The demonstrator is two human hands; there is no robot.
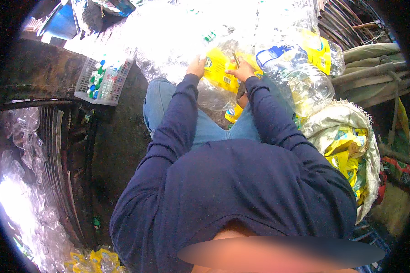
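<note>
Between my knees lies a large clear plastic bottle [217, 96] with a yellow label [220, 69] around it. My left hand [196, 67] is closed on the bottle's left side, at the label's edge. On the other side, my right hand [244, 71] grips a thin, narrow tool that looks like a knife [236, 60], with its fingers against the label. How the tool meets the label is too small to make out. More clear bottles lie right of my right hand, one with a blue label [274, 55] and one with a yellow label [319, 51].
A pale plastic basket [116, 89] with blue, green and white bottle caps stands at the left. A white woven sack [368, 159] of yellow labels is by my right side. Glare washes out the clear plastic pile ahead. Long metal strips [61, 168] lie at the lower left.
</note>
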